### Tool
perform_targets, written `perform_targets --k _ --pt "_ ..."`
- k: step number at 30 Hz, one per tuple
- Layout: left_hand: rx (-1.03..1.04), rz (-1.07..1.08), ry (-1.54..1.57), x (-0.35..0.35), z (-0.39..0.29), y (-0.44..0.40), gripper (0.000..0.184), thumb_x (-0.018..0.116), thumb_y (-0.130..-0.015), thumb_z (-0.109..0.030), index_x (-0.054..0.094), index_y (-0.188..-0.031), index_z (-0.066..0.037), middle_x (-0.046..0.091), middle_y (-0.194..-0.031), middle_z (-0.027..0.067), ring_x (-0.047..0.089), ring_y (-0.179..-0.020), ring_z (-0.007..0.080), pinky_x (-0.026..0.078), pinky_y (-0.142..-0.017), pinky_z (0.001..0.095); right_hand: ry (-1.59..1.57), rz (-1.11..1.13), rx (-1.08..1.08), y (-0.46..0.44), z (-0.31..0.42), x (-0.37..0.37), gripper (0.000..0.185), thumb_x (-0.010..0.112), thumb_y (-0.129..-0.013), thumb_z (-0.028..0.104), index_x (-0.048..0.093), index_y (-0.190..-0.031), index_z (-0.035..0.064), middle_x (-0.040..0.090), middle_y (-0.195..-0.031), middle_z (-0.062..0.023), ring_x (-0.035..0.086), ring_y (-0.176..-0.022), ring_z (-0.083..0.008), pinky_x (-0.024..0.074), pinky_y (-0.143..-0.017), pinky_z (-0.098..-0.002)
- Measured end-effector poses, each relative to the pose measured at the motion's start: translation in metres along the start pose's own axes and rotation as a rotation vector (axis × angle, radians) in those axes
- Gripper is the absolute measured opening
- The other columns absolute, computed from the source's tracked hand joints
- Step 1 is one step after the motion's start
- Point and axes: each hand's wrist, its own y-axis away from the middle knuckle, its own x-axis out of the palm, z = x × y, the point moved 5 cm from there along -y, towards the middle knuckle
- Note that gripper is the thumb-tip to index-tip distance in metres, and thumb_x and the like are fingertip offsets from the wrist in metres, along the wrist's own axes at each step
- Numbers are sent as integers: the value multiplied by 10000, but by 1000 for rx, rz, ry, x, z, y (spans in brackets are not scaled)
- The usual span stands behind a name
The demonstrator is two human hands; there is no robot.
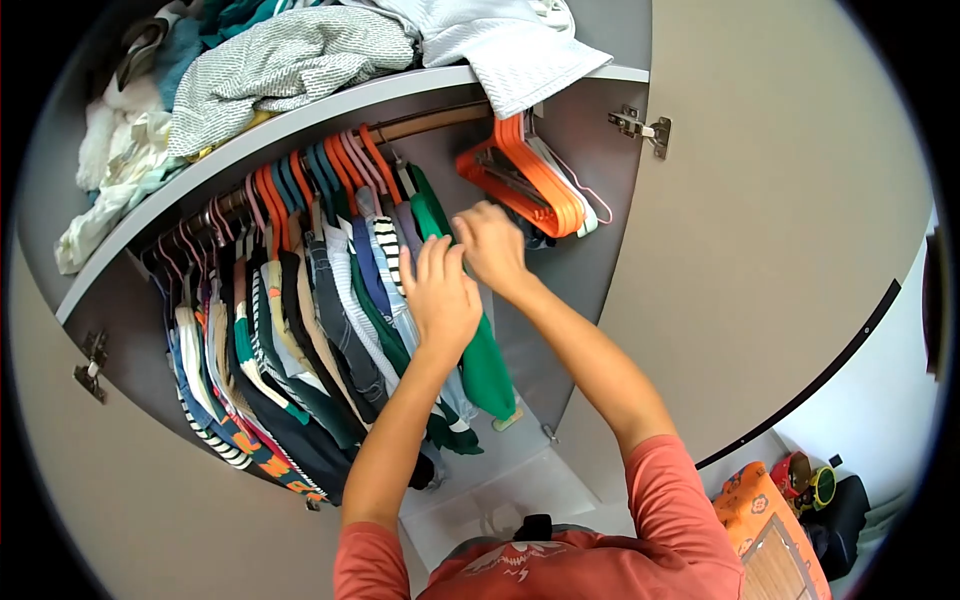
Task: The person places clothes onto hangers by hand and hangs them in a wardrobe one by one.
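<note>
A row of hanging clothes fills the wardrobe, with a long green garment at its right end. My left hand is in front of this garment, its fingers stretched out and slightly apart. Just right of it and a little higher is my right hand, at the garment's edge. Its fingers are curled in, and whatever they may hold is hidden. A striped garment and a light blue one hang just left of my left hand. The green garment's middle is partly covered by my hands.
Orange hangers and a few white and pink ones hang together at the rod's right end. Folded and heaped clothes lie on the shelf above. The right door stands open. An orange patterned box is at lower right.
</note>
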Motion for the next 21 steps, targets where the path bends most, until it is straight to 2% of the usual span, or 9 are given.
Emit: perform_targets --k 2,5,9,12,13,16,17,21 --pt "58 22 -13 9 -14 -4 327 551 -808 -54 585 -1131 -13 585 -1221 150 494 -1257 322 226 -1148 560 278 -138 -123 -6 -16 -23 158 646 -756 88 681 -906 48 596 -908 -110 560 -876 -313 450 -757 -424" --pt "91 79 1 26 -33 -8 351 579 -801 -56 588 -1147 -2 588 -1228 153 495 -1261 326 227 -1150 567 523 -173 -112 -11 -46 -44 441 690 -626 -5 628 -1062 29 553 -986 -131 532 -939 -314 416 -798 -393" --pt "97 99 48 49 -47 -8 345 584 -811 -54 588 -1152 -3 591 -1227 155 494 -1263 324 228 -1152 567 787 -134 -88 -13 -79 -52 427 635 -759 100 605 -1169 -12 562 -1009 -115 537 -947 -263 423 -797 -360" --pt "94 105 67 56 -52 -9 326 576 -828 -60 590 -1149 -6 593 -1224 153 495 -1264 318 220 -1155 567 763 -144 -110 -17 -91 -52 425 632 -761 82 603 -1174 -16 566 -1007 -123 537 -946 -270 428 -813 -362" --pt "94 110 68 57 -52 -9 322 574 -832 -63 590 -1149 -6 593 -1225 152 495 -1265 316 219 -1156 565 709 -123 -79 -17 -92 -51 427 619 -768 56 594 -1185 -34 584 -1064 -140 542 -987 -286 431 -873 -380" --pt "81 119 66 59 -48 -9 313 564 -844 -71 592 -1149 -7 591 -1230 151 493 -1268 311 213 -1159 555 668 -150 -106 -17 -84 -54 443 617 -767 49 583 -1196 -56 589 -1149 -160 544 -1038 -309 423 -942 -410" --pt "74 123 65 60 -47 -8 310 561 -847 -74 592 -1149 -8 590 -1232 151 493 -1269 309 211 -1161 551 626 -134 -93 -18 -87 -51 467 604 -769 24 564 -1223 -77 583 -1204 -172 531 -1107 -329 376 -1036 -458" --pt "48 120 73 56 -41 -9 313 550 -853 -76 591 -1154 -5 587 -1238 152 490 -1272 308 211 -1165 531 571 -202 -79 -25 -73 -55 471 540 -809 -3 531 -1277 -56 578 -1238 -181 509 -1164 -346 317 -1096 -501"
